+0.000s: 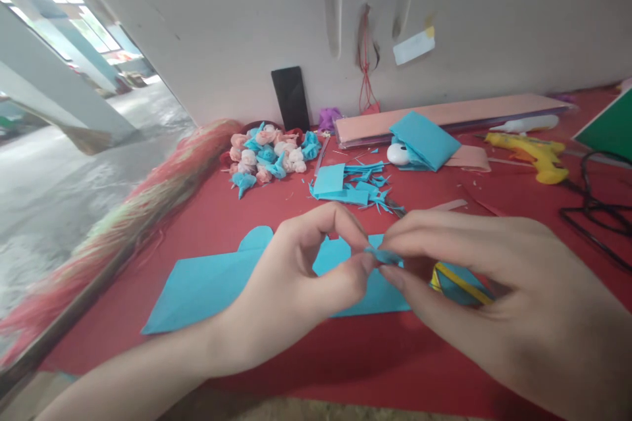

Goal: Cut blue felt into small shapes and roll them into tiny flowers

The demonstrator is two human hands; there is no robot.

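Observation:
A small twisted piece of blue paper (385, 256) is pinched between my two hands above the table. My left hand (316, 276) grips its left end with thumb and forefinger. On its right end, the thumb and fingers of my right hand (484, 296) are closed. Beneath the hands lies a wide sheet of blue paper (202, 289), partly covered by them. Something blue with a yellow band (464, 284) shows under my right palm; its kind is mostly hidden. Just beyond are cut blue paper scraps (345, 185) with fringed pieces.
Paper roses (269, 151) in blue, pink, white and red are heaped at the back. A black phone (290, 99) leans on the wall. To the right lie a yellow glue gun (530, 154), a black cable (587, 210) and a folded blue paper stack (424, 139). Fringed red material (118, 210) borders the left.

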